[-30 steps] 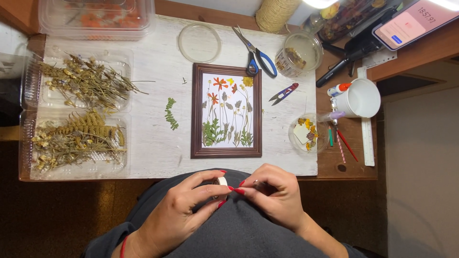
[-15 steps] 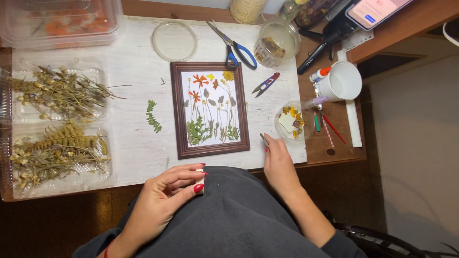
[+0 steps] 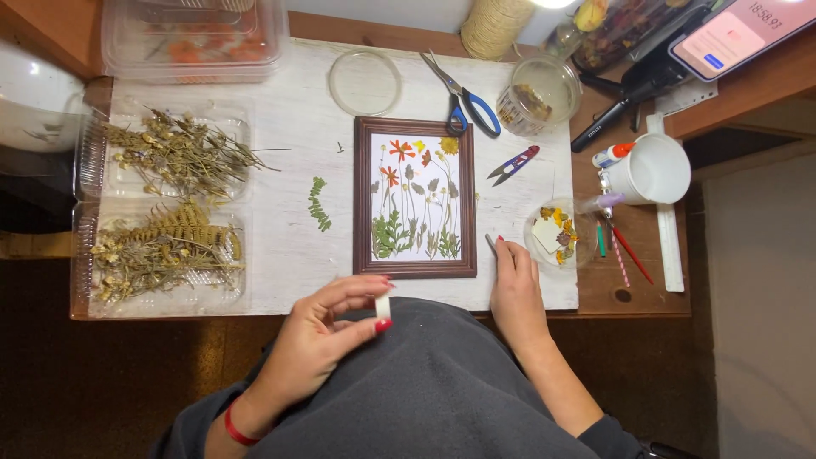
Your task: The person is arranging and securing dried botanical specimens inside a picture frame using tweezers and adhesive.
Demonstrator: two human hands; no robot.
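Note:
My left hand point(image 3: 327, 336) pinches a small white roll of tape point(image 3: 383, 306) between thumb and fingers, just below the table's front edge. My right hand point(image 3: 514, 285) rests on the white tabletop point(image 3: 280, 246) and its fingertips touch a thin grey tool point(image 3: 490, 244) right of the frame. The brown wooden picture frame point(image 3: 415, 197) lies flat in the middle, holding pressed red, orange and yellow flowers on white. A small green fern sprig point(image 3: 319, 204) lies left of the frame.
Two clear trays of dried plants point(image 3: 166, 212) lie at left. Behind the frame are a clear round lid point(image 3: 365, 82), blue-handled scissors point(image 3: 466, 104), thread snips point(image 3: 513, 163), a glass jar point(image 3: 537, 93) and twine point(image 3: 495, 24). At right are a petal dish point(image 3: 557, 236), a white mug point(image 3: 653, 168) and a phone point(image 3: 733, 36).
Both hands were together on my lap a second ago. The right hand has since moved up to the table beside the frame; the left hand stays low holding the white roll.

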